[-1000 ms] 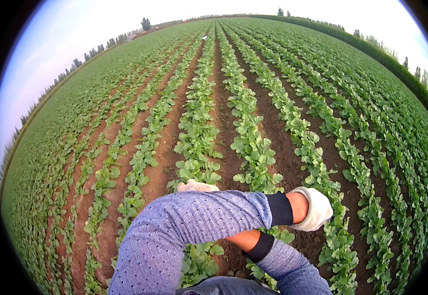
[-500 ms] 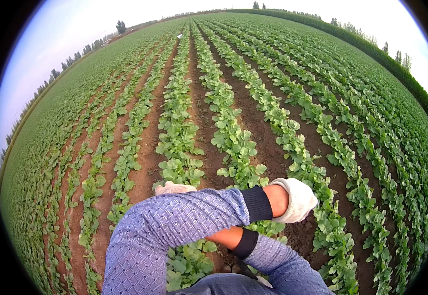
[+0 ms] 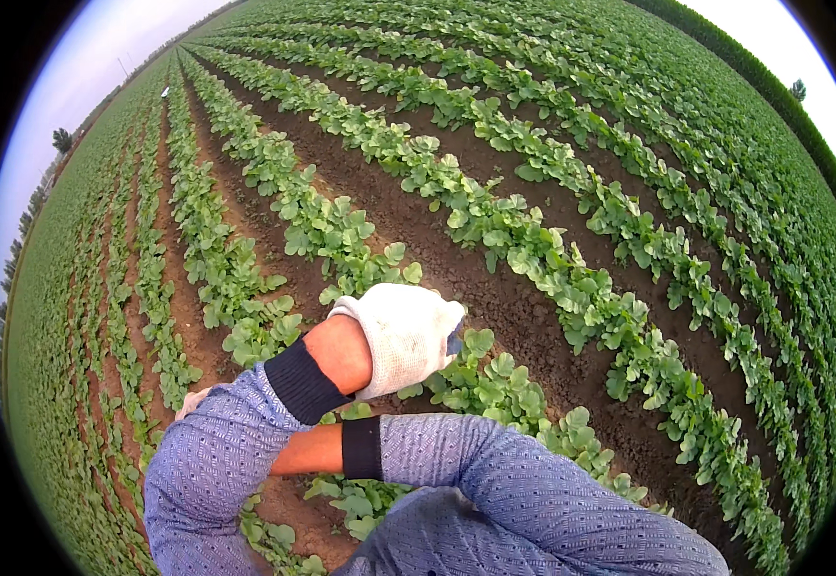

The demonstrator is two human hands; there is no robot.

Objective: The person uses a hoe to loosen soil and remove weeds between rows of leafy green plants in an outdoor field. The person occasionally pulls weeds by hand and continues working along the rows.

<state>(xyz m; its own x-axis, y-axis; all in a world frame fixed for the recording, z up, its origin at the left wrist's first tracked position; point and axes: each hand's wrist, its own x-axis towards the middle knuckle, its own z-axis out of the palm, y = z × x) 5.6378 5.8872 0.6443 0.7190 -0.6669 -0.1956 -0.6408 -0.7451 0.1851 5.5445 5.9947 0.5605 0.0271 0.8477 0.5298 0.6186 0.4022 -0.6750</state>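
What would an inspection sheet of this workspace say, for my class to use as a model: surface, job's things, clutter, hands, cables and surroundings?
Surface: brown soil, showing in strips between planted rows.
Job's things: leafy green plants in long rows, some right by the left hand.
Clutter: one small white object far off, too small to identify.
Hands: left hand gloved, its fingers' grasp unclear; right hand mostly hidden behind the left sleeve, grasp also unclear.
Cables: nothing seen.
Surroundings: dark green band of vegetation at right, distant tree at left, pale sky.
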